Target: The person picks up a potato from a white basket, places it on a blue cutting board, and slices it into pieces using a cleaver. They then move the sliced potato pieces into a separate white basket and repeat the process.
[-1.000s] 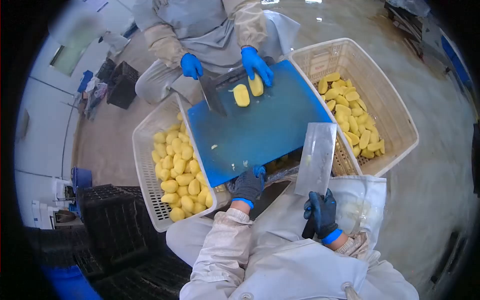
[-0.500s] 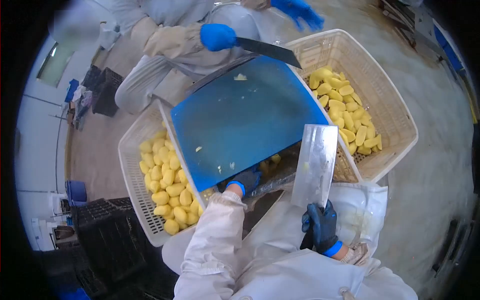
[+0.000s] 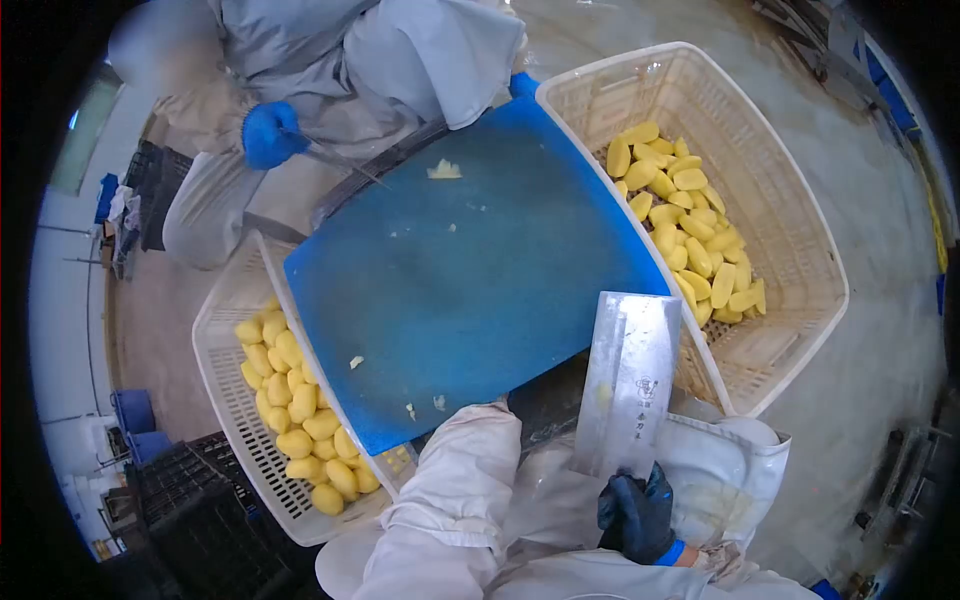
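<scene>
In my right hand (image 3: 640,515), gloved in dark blue, is the handle of a broad cleaver (image 3: 626,385), fingers wrapped round it. The shiny blade points away from me, its far end near the close right corner of the blue cutting board (image 3: 480,290). My left sleeve (image 3: 450,490) reaches to the board's near edge, and the hand is hidden beneath the board. Small pale potato scraps (image 3: 444,170) lie on the board. Whole peeled potatoes (image 3: 300,400) fill part of the left crate (image 3: 225,410). Cut potato pieces (image 3: 690,220) lie in the right crate (image 3: 790,290).
Across the board sits a co-worker, whose blue-gloved hand (image 3: 268,135) holds a knife (image 3: 345,163) seen nearly edge-on. Another blue glove (image 3: 522,85) shows at the far corner. Black crates (image 3: 210,510) stand at lower left, and a wet floor (image 3: 880,330) extends on the right.
My left hand has gone from partly visible to hidden under the board. The co-worker's knife hand has moved left and the other hand down to the board's far corner. My view has shifted.
</scene>
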{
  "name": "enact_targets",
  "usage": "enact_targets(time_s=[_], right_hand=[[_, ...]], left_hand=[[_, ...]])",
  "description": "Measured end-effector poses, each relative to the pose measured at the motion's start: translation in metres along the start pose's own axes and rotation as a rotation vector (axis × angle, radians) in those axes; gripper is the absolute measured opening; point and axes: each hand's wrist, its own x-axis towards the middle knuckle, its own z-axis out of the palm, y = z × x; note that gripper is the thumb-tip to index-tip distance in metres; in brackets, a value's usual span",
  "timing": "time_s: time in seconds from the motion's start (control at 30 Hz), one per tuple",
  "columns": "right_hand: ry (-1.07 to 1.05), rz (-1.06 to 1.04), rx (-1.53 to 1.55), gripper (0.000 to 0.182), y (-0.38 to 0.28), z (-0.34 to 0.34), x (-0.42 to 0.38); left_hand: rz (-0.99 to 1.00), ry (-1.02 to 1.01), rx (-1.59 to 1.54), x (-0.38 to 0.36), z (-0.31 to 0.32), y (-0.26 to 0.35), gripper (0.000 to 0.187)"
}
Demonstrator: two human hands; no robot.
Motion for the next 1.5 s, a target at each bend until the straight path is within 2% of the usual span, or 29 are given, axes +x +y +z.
enact_targets(time_s=[0.17, 0.37, 0.57, 0.63, 0.67, 0.77, 0.8, 0.87, 0.97, 1.0, 1.07, 1.13, 1.2, 1.3, 1.37, 1.4, 1.47, 1.5], right_hand=[[-0.052, 0.035, 0.039, 0.016, -0.006, -0.001, -0.006], [-0.139, -0.082, 0.047, 0.016, 0.006, -0.013, -0.007], [-0.174, -0.044, 0.079, 0.021, 0.002, -0.014, -0.006], [-0.202, 0.05, 0.122, 0.021, 0.011, -0.016, -0.001], [-0.215, 0.037, -0.004, 0.022, 0.002, -0.013, -0.002], [-0.249, 0.124, 0.102, 0.022, 0.012, -0.017, 0.005], [-0.232, 0.112, 0.117, 0.022, 0.018, -0.017, 0.007], [-0.246, 0.122, 0.165, 0.023, 0.029, -0.017, 0.01], [-0.305, 0.149, 0.167, 0.024, 0.018, -0.016, 0.005], [-0.314, 0.145, 0.175, 0.024, 0.013, -0.015, 0.002], [-0.239, -0.023, 0.11, 0.017, 0.004, -0.01, -0.007], [-0.239, -0.042, 0.138, 0.016, -0.003, -0.011, -0.015], [-0.235, -0.151, 0.101, 0.013, 0.017, -0.017, -0.008], [-0.213, -0.228, 0.032, 0.016, 0.017, -0.023, -0.009], [-0.197, -0.276, 0.147, 0.015, 0.017, -0.023, -0.007], [-0.206, -0.32, 0.1, 0.016, 0.024, -0.027, 0.0], [-0.221, -0.318, 0.148, 0.019, 0.016, -0.025, -0.004], [-0.232, -0.325, 0.163, 0.02, 0.016, -0.025, -0.004]], left_hand=[[-0.014, -0.026, -0.103, -0.016, 0.001, 0.012, 0.044], [0.044, -0.037, -0.214, -0.017, -0.009, 0.052, 0.045], [0.116, -0.082, -0.338, 0.02, -0.017, 0.087, 0.046], [0.15, -0.112, -0.377, 0.043, -0.019, 0.099, 0.046], [0.175, -0.135, -0.395, 0.057, -0.019, 0.108, 0.046], [0.234, -0.219, -0.445, 0.087, -0.015, 0.134, 0.047], [0.241, -0.247, -0.46, 0.103, -0.071, 0.181, 0.047], [0.234, -0.301, -0.49, 0.062, -0.103, 0.245, 0.047], [0.199, -0.351, -0.52, 0.066, -0.036, 0.171, 0.048], [0.187, -0.358, -0.528, 0.061, -0.039, 0.164, 0.048], [0.16, -0.367, -0.538, 0.04, -0.043, 0.15, 0.049], [0.116, -0.365, -0.557, 0.012, -0.056, 0.151, 0.049], [0.063, -0.332, -0.554, -0.021, -0.076, 0.155, 0.049], [0.352, -0.231, 0.014, -0.078, -0.127, 0.168, 0.042], [0.382, -0.122, -0.341, -0.112, -0.154, 0.185, 0.048], [0.346, -0.09, -0.325, -0.131, -0.163, 0.198, 0.048], [0.088, -0.277, -1.869, -0.161, -0.176, 0.223, 0.049], [0.103, -0.229, -1.862, -0.166, -0.174, 0.224, 0.049]])
